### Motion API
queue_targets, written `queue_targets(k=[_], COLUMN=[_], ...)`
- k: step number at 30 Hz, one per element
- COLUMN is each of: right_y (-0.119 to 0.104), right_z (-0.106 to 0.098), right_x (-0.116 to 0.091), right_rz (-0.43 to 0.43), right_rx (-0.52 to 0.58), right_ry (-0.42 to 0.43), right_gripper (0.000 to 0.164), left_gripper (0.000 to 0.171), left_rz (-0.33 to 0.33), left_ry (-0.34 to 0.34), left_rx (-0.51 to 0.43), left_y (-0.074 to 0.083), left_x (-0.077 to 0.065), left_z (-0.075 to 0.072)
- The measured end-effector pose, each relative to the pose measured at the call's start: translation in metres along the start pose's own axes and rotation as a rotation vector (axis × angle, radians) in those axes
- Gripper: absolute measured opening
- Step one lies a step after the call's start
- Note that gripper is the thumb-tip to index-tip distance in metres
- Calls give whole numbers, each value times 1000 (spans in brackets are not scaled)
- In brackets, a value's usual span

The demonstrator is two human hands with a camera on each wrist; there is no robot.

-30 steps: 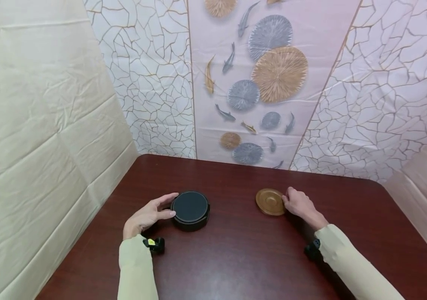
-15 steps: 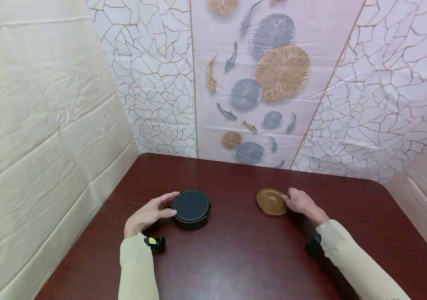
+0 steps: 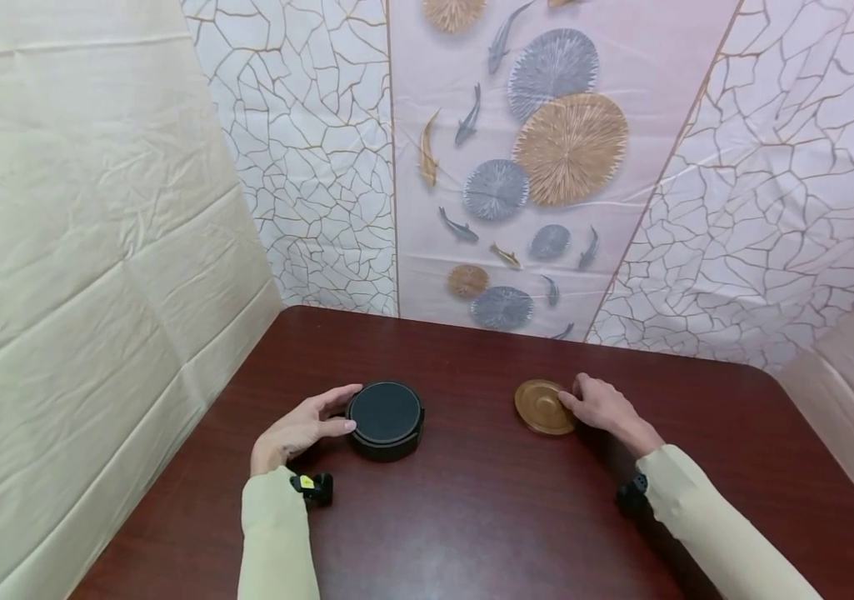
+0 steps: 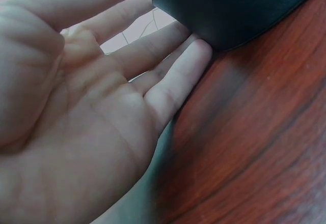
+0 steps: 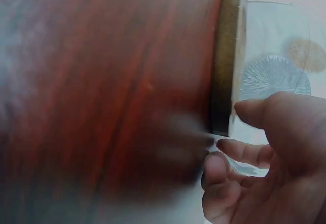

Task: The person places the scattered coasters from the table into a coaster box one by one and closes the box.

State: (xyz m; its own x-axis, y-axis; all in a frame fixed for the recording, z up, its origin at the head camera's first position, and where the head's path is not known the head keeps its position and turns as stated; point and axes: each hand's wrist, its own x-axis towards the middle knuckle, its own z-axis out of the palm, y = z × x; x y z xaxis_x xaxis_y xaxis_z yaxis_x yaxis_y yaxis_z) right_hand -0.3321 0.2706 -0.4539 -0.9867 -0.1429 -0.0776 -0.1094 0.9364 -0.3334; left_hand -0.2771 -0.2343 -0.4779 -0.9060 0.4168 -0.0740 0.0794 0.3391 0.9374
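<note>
A black round case (image 3: 386, 412) with a flat dark top sits on the table, left of centre. My left hand (image 3: 305, 427) holds its left side, thumb at the near rim and index finger at the far rim. In the left wrist view, the fingertips touch the dark side wall of the case. On the right lies a round brown coaster (image 3: 539, 408) with concentric rings, flat on the table. My right hand (image 3: 606, 410) pinches its right edge. The right wrist view shows the thumb on the coaster's upper face and the index fingertip by its edge.
The dark red-brown wooden table (image 3: 441, 517) spreads between and in front of both hands. Behind it hangs a patterned cloth (image 3: 322, 167) with fish and discs. Plain cream cloth (image 3: 97, 250) closes off the left side. Each wrist wears a small black camera.
My right thumb has slid a little left, farther over the coaster's edge. The left hand and the black case stay put; the head view shifts slightly.
</note>
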Motion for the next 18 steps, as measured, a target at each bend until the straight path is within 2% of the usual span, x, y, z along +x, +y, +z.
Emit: queue_targets(k=[5,11,18], right_y=[-5,-12,-19], right_z=[1,0,-4], right_x=[4,7,4], right_rz=[-45,-81,-69], right_rx=[12,-31,-61], right_ry=[-8,-29,-23], right_gripper=[45,40,38], left_gripper=[71,71,70], left_rz=[14,15,14], left_ry=[-5,-1,-3], left_rx=[-1,11,10], left_y=[-1,-2,1], left_x=[1,1,0], left_z=[0,0,0])
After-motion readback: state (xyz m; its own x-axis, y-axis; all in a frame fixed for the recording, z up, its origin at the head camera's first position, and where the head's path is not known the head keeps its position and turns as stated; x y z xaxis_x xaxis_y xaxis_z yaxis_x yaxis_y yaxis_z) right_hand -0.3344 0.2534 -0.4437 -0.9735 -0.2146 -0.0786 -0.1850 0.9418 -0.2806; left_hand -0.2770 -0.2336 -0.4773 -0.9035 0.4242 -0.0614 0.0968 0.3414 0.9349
